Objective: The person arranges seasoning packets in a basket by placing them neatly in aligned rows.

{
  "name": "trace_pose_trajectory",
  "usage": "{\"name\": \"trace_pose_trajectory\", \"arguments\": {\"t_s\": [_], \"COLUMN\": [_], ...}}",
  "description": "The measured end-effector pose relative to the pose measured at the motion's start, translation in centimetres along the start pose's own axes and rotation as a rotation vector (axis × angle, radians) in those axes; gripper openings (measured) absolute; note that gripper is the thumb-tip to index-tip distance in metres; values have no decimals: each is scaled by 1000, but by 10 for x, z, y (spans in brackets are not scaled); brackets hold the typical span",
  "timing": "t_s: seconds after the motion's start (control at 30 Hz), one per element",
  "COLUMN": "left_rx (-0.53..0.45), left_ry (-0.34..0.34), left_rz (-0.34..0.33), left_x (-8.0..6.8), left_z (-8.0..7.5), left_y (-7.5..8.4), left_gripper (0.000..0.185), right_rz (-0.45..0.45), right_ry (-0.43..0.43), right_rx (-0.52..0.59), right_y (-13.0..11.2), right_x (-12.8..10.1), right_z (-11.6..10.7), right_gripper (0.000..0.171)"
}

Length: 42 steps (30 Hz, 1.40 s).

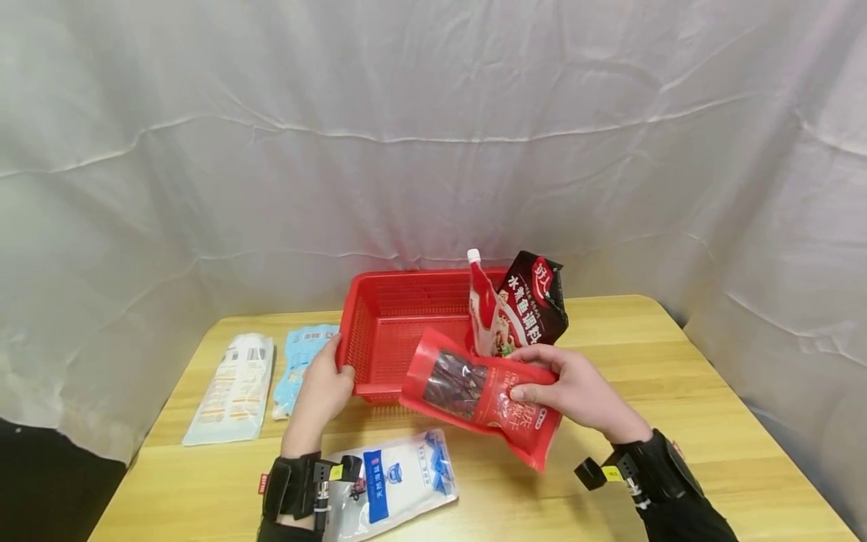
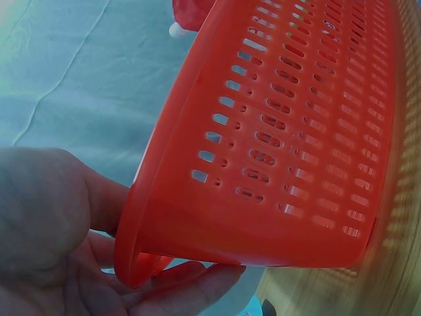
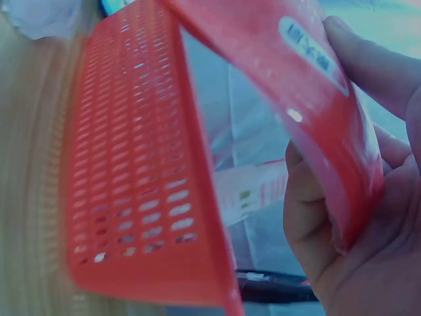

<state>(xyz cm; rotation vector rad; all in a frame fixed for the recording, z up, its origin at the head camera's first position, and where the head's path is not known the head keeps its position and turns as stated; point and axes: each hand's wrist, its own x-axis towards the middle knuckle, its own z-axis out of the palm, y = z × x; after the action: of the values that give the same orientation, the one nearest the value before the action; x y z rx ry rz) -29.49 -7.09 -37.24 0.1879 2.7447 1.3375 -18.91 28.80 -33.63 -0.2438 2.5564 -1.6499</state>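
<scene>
A red plastic basket point(image 1: 406, 331) with slotted walls stands at the back of the table. My left hand point(image 1: 327, 388) grips its left rim, thumb on one side and fingers under the edge in the left wrist view. In my right hand point(image 1: 576, 388) is a red pouch point(image 1: 484, 395) with a window showing dark strips inside, pinched by its right end and held tilted over the basket's front right rim. Inside the basket, on the right, a red spouted pouch point(image 1: 482, 309) with a white cap leans beside a black seasoning packet point(image 1: 531, 301).
A white and blue packet point(image 1: 406, 482) lies in front of the basket, partly behind my left wrist. To the left are a light blue packet point(image 1: 298, 365) and a long white packet point(image 1: 233, 388). A pale curtain point(image 1: 433, 150) hangs behind the wooden table point(image 1: 630, 339).
</scene>
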Motion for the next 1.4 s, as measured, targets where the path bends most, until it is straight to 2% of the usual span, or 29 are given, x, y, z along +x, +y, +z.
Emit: {"name": "trace_pose_trajectory", "arguments": {"t_s": [0.27,0.57,0.8,0.9,1.03,1.1,1.2,1.3,1.4], "left_rx": [-16,0,-33,-87,-197,-263,-332,-315,-272], "left_ry": [5,12,112,161,189,175,104,1,-89], "left_rz": [-11,-18,0,18,63,95,148,185,192], "left_x": [0,-2,-4,-7,-12,-15,-19,-21,-21], "left_z": [2,2,-1,-3,-2,-2,-3,-4,-4], "left_y": [0,1,7,11,17,19,22,25,30], "left_gripper": [64,61,55,52,47,44,44,49,53], "right_rz": [-19,-77,-94,-75,-51,-60,-81,-101,-111], "right_ry": [64,99,117,113,105,103,93,75,50], "right_rx": [-45,-82,-64,-53,-47,-53,-61,-61,-46], "right_y": [-15,-17,-18,-17,-13,-11,-9,-8,-9], "right_x": [20,36,42,43,40,40,40,42,44], "right_z": [13,31,41,45,46,46,46,46,45], "right_gripper": [50,45,45,46,46,46,45,45,46]}}
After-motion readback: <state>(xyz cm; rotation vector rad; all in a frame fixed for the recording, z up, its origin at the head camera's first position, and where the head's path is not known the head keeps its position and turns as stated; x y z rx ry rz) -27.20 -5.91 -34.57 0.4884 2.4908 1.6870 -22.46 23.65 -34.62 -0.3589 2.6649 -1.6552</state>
